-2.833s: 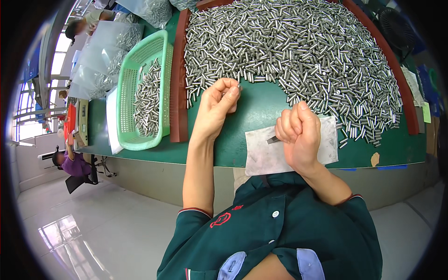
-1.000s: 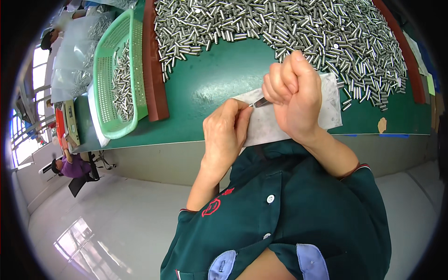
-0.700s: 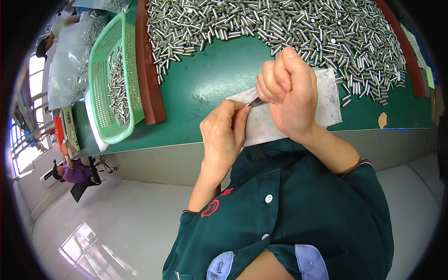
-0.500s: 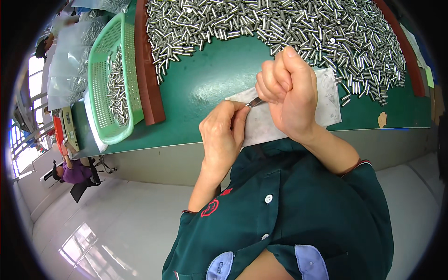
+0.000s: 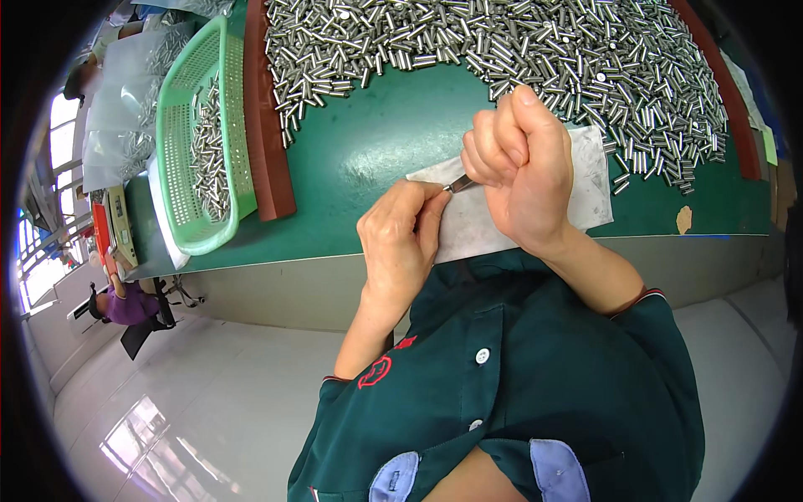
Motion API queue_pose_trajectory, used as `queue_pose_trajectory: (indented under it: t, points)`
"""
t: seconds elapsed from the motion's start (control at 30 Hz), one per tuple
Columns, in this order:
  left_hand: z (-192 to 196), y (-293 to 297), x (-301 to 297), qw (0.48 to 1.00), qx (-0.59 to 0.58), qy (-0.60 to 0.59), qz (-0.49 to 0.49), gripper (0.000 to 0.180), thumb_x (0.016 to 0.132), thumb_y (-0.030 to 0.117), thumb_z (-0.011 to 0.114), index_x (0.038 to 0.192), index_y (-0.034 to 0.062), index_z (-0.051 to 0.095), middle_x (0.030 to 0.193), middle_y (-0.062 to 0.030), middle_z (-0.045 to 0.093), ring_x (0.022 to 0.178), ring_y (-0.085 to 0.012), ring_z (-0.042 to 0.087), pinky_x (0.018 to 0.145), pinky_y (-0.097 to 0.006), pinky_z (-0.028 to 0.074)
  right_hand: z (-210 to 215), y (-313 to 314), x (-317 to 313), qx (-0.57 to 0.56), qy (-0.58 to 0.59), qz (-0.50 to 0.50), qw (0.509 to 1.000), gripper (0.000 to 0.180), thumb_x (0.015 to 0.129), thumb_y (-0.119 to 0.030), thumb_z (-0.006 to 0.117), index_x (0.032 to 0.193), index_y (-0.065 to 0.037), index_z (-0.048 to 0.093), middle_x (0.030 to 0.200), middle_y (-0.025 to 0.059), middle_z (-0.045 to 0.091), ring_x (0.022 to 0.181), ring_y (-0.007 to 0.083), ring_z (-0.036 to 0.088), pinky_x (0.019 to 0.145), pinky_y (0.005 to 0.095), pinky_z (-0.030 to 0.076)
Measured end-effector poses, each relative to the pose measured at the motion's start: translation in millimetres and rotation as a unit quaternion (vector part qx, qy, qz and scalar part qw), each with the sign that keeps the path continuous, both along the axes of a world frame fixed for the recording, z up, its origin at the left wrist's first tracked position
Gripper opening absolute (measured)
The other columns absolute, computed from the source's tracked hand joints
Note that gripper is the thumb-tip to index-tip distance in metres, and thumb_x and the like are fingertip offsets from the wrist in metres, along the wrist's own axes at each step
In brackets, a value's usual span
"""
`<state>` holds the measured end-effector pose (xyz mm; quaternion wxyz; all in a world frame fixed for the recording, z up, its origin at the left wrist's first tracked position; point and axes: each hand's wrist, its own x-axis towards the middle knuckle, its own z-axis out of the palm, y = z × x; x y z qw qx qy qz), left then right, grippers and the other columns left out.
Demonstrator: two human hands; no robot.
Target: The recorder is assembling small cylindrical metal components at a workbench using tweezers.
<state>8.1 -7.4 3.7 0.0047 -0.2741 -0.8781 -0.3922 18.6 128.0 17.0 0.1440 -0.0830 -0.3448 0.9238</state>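
Note:
My right hand (image 5: 527, 167) is closed in a fist around a slim metal tool (image 5: 459, 183) with a flat, blade-like end; its grip is hidden in the fingers. The tool's tip meets the pinched fingertips of my left hand (image 5: 395, 234). Between that thumb and forefinger sits something small that I cannot make out, mostly covered. Both hands are above a smudged white cloth (image 5: 592, 171) at the table's near edge. Beyond them spreads a large heap of short shiny metal pins (image 5: 502, 42).
Reddish-brown bars (image 5: 274, 171) flank the green table (image 5: 335, 180). A light green basket (image 5: 201, 244) with metal pins stands at left, beside clear plastic bags (image 5: 113, 117). Farther left, a person in purple (image 5: 130, 306) sits by a scale (image 5: 121, 226). A tan scrap (image 5: 684, 220) lies right.
Both hands keep nearly the same pose, with the tool still at the left fingertips. The view has shifted very slightly.

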Motion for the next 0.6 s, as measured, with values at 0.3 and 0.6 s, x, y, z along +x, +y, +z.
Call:
queue_pose_trajectory:
  t: [0.3,0.6]
  points:
    - [-1,2,-2,1.000,0.017,-0.014,0.010,0.011,0.067,-0.002,0.064,0.067,-0.0001,0.053,0.058,-0.0095,0.051,0.048,-0.0238,0.050,0.045,-0.031,0.038,0,-7,0,0.063,0.005,0.000,0.998,0.039,0.091,-0.024,0.028,0.054,-0.011,0.028,0.044,-0.0011,0.026,0.041,0.0070,0.016,0.039,0.0232,0.018]
    - [4,2,-4,1.000,0.006,-0.006,-0.001,0.010,0.067,-0.002,0.063,0.065,0.0002,0.053,0.057,-0.0110,0.050,0.048,-0.0262,0.050,0.045,-0.033,0.039,-1,-18,0,0.211,0.028,-0.025,0.977,0.039,0.090,-0.024,0.034,0.054,-0.009,0.029,0.046,-0.0017,0.025,0.043,0.0070,0.021,0.042,0.0232,0.021]
